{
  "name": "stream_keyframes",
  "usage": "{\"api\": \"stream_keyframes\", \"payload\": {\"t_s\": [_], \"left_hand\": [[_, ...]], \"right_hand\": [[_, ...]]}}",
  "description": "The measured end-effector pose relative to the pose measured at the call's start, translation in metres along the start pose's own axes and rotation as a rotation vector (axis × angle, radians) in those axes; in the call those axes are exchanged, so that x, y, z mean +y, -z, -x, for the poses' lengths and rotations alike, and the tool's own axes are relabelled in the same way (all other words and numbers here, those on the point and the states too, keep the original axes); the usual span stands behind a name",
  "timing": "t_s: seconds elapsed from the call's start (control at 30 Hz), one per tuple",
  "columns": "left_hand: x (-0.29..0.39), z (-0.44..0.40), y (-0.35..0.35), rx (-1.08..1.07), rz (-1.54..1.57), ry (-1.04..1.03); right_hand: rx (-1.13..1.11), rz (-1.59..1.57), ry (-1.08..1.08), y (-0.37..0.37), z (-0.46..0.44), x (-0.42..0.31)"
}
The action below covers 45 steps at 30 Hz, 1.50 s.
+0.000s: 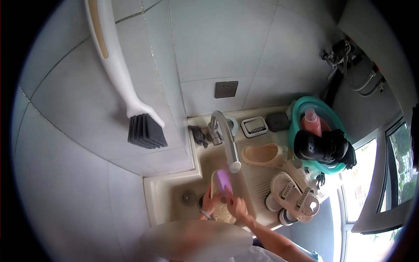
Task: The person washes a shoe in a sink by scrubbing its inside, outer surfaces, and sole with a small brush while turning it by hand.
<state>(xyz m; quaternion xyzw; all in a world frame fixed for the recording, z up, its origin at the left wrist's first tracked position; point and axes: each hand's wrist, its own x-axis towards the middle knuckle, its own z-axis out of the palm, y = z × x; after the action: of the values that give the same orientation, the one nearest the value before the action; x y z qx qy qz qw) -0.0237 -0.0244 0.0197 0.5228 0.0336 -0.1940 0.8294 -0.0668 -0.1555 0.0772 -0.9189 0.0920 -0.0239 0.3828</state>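
Over the sink (pixel 150 196), my left hand (pixel 210 202) is closed on the side of a beige slipper (pixel 223 215), whose patterned sole faces up. My right hand (pixel 237 207) grips a purple scrub brush (pixel 224 180), which lies against the upper part of the sole. Its bristles are hidden from view. The curved metal faucet (pixel 231 150) hangs just above and to the right of the brush. A dark item, partly hidden, shows beside my left wrist.
Another beige slipper (pixel 263 155) and strapped sandals (pixel 293 192) rest on the ribbed drainboard. Behind stand a soap dish (pixel 254 126) and a teal basin (pixel 298 114) holding a pink bottle (pixel 311 123). A large white brush (pixel 120 78) is at upper left. A blurred pale shape (pixel 196 241) blocks the lower middle.
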Motion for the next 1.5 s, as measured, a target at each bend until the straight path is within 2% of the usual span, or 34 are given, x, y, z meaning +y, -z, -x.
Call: {"api": "stream_keyframes", "payload": {"t_s": [0.03, 0.07, 0.13, 0.2, 0.23, 0.27, 0.33, 0.43, 0.5, 0.53, 0.63, 0.73, 0.77, 0.83, 0.87, 0.9, 1.0, 1.03, 1.1, 1.17, 1.2, 1.27, 1.3, 1.33, 1.4, 1.43, 1.47, 1.5], "left_hand": [[-0.006, -0.003, 0.005, 0.057, -0.009, -0.041], [-0.014, -0.005, 0.009, 0.112, -0.019, -0.079], [-0.011, -0.006, 0.006, 0.069, 0.005, -0.054], [-0.008, 0.006, -0.001, 0.028, 0.021, -0.019], [-0.002, 0.006, -0.008, 0.018, 0.005, -0.084], [0.004, 0.005, -0.01, 0.011, -0.016, -0.149], [0.004, 0.001, 0.004, 0.041, -0.056, -0.144], [0.004, -0.012, 0.016, 0.116, 0.079, -0.076], [-0.002, -0.012, 0.009, 0.068, 0.069, -0.189], [-0.006, -0.004, 0.008, 0.072, 0.069, -0.171], [0.023, 0.004, -0.005, 0.041, -0.049, -0.128], [0.006, -0.014, 0.021, 0.074, 0.119, -0.104], [0.004, -0.015, 0.023, 0.051, 0.092, -0.107], [-0.006, -0.013, 0.012, 0.056, 0.055, -0.117], [-0.011, -0.011, 0.007, 0.066, 0.017, -0.139], [-0.003, -0.006, 0.001, -0.007, 0.092, -0.079], [-0.012, -0.009, 0.015, 0.027, 0.177, 0.02], [-0.025, -0.018, 0.027, 0.02, 0.085, -0.035], [-0.054, -0.032, 0.048, 0.039, 0.003, -0.024], [-0.02, -0.015, 0.021, 0.073, -0.048, 0.064], [-0.03, -0.013, 0.02, 0.074, -0.047, 0.078], [-0.057, -0.02, 0.026, -0.033, -0.049, -0.133], [-0.065, -0.019, 0.028, 0.07, -0.103, -0.106], [-0.047, -0.016, 0.026, 0.071, -0.107, -0.116], [-0.017, -0.012, 0.02, 0.146, -0.23, 0.031], [-0.036, -0.02, 0.036, 0.227, -0.375, 0.105], [-0.057, -0.023, 0.048, 0.224, -0.375, 0.115], [-0.065, -0.021, 0.049, 0.179, -0.232, 0.111]], "right_hand": [[0.02, -0.023, 0.086, 0.002, 0.017, -0.006], [-0.008, -0.023, 0.039, 0.004, 0.014, -0.006], [-0.063, -0.018, -0.054, 0.011, 0.006, -0.014], [0.056, 0.081, 0.049, -0.012, -0.018, 0.026], [0.097, 0.116, 0.085, -0.01, -0.029, 0.025], [0.066, 0.039, 0.004, -0.007, -0.034, 0.023], [0.03, -0.039, -0.074, -0.004, -0.018, 0.008], [0.062, 0.041, 0.129, -0.01, 0.025, 0.003], [0.011, -0.027, -0.104, 0.008, 0.006, -0.02], [-0.03, 0.09, -0.118, -0.017, -0.009, 0.023], [-0.018, -0.048, -0.178, -0.011, -0.035, 0.027], [0.101, -0.119, -0.041, -0.005, -0.004, 0.0], [0.139, -0.136, 0.03, 0.003, 0.004, -0.017], [0.124, -0.032, 0.008, 0.002, 0.001, -0.008], [0.023, 0.019, -0.111, -0.001, -0.015, 0.009], [0.016, 0.015, -0.118, -0.003, -0.023, 0.015], [-0.051, 0.017, -0.126, -0.008, -0.029, 0.023], [-0.027, 0.068, -0.118, -0.012, -0.013, 0.009], [0.077, 0.034, 0.042, -0.018, 0.007, -0.009], [0.05, 0.048, 0.024, -0.017, -0.005, -0.005], [-0.078, 0.07, -0.095, -0.019, -0.022, 0.01], [-0.008, 0.076, -0.126, -0.022, -0.034, 0.015], [0.027, 0.079, -0.141, -0.022, -0.04, 0.016], [0.022, 0.06, -0.112, -0.02, -0.027, 0.005], [0.001, 0.034, -0.026, -0.019, 0.001, -0.014], [-0.015, 0.027, 0.032, -0.021, 0.016, -0.021], [-0.031, 0.038, 0.005, -0.021, 0.012, -0.022], [-0.047, 0.049, -0.022, -0.019, 0.008, -0.023]]}}
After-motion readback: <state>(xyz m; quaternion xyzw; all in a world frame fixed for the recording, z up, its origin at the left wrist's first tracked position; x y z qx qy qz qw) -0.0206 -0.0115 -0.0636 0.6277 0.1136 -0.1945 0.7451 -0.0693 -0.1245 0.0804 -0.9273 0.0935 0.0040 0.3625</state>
